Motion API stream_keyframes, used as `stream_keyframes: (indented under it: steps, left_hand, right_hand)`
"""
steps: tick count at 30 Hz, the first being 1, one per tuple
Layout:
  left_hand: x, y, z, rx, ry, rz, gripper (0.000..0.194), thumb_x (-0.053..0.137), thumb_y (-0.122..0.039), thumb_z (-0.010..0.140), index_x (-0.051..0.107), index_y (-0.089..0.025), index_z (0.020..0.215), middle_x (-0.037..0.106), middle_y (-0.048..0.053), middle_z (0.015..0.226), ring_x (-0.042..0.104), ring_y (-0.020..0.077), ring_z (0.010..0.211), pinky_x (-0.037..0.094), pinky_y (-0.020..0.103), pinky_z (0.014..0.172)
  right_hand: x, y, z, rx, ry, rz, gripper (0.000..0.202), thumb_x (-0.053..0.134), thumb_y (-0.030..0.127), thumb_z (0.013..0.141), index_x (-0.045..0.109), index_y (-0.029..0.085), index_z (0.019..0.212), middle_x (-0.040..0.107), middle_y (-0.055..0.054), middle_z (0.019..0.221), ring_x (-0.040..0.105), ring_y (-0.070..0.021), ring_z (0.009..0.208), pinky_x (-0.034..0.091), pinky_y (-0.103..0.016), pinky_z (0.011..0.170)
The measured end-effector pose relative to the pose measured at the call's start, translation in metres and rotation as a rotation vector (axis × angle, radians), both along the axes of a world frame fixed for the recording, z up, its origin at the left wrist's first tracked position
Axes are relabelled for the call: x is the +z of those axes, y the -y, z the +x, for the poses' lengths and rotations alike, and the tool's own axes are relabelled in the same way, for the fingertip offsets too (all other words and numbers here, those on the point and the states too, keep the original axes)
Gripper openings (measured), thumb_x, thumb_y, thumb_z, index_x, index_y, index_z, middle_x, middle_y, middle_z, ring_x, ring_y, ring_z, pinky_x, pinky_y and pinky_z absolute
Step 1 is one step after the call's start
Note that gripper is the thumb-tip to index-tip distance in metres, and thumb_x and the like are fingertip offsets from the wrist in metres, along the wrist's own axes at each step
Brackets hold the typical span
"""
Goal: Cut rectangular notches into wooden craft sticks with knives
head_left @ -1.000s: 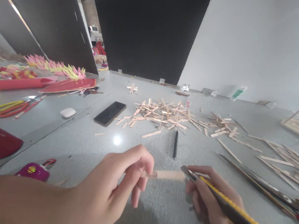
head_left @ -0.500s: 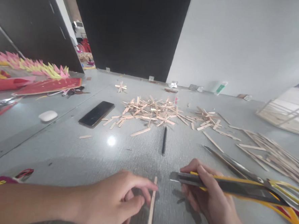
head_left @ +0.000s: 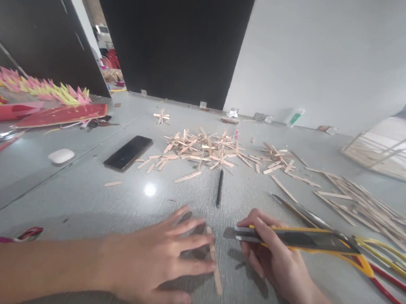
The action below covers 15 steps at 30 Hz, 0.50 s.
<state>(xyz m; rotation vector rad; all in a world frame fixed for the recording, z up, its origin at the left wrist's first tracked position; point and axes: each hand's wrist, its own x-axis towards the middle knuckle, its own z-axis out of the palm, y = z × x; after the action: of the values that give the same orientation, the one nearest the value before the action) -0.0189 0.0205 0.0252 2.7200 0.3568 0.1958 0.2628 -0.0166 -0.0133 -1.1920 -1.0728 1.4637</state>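
A craft workspace: a grey tabletop [head_left: 93, 200] carries piled wooden sticks [head_left: 203, 147], scissors [head_left: 365, 258] at right and spiky paper decorations [head_left: 38, 87] at far left.

We have a flat, pale wooden stick [head_left: 217, 280] lying on the grey tabletop [head_left: 252, 191], slightly aslant, its far end leaning left. Right of it, apart, we hold a yellow-and-black utility knife [head_left: 308, 239] sideways, its metal tip pointing left.
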Motion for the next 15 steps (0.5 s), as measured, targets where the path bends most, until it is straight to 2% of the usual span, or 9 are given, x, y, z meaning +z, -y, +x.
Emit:
stream_keyframes:
  steps: [4, 7, 11, 15]
  left_hand:
    - [-0.010, 0.004, -0.002, 0.081, -0.031, 0.042, 0.060, 0.054, -0.052, 0.108, 0.039, -0.035, 0.163, 0.034, 0.013, 0.171, 0.035, 0.0457, 0.155, 0.028, 0.072, 0.122]
    - [-0.015, 0.008, -0.002, 0.087, -0.070, 0.035, 0.064, 0.050, -0.057, 0.108, 0.033, -0.035, 0.166, 0.029, 0.014, 0.173, 0.027, 0.0457, 0.158, 0.023, 0.072, 0.124]
    - [-0.018, 0.009, 0.000, 0.080, -0.089, 0.035, 0.066, 0.046, -0.060, 0.108, 0.031, -0.034, 0.167, 0.027, 0.016, 0.173, 0.025, 0.0450, 0.159, 0.022, 0.071, 0.126]
    - [-0.018, 0.008, 0.000, 0.091, -0.034, 0.064, 0.065, 0.049, -0.061, 0.107, 0.037, -0.033, 0.165, 0.037, 0.016, 0.169, 0.031, 0.0445, 0.157, 0.026, 0.069, 0.125]
  right_hand:
    - [0.007, 0.001, -0.003, 0.077, 0.230, 0.005, 0.044, 0.065, 0.061, 0.098, 0.062, 0.019, 0.085, 0.056, 0.005, 0.053, 0.040, -0.0055, 0.039, 0.031, -0.020, 0.043]
    - [0.012, 0.002, -0.006, 0.114, 0.333, 0.011, 0.045, 0.068, 0.063, 0.094, 0.061, 0.020, 0.086, 0.056, 0.005, 0.057, 0.042, -0.0066, 0.044, 0.033, -0.020, 0.044]
    - [0.014, 0.003, -0.008, 0.131, 0.392, 0.040, 0.050, 0.060, 0.065, 0.099, 0.056, 0.021, 0.076, 0.052, 0.006, 0.051, 0.040, -0.0075, 0.043, 0.033, -0.022, 0.045]
    - [0.012, 0.002, -0.007, 0.166, 0.474, 0.113, 0.049, 0.056, 0.061, 0.101, 0.057, 0.021, 0.073, 0.056, 0.003, 0.054, 0.043, -0.0092, 0.045, 0.033, -0.023, 0.045]
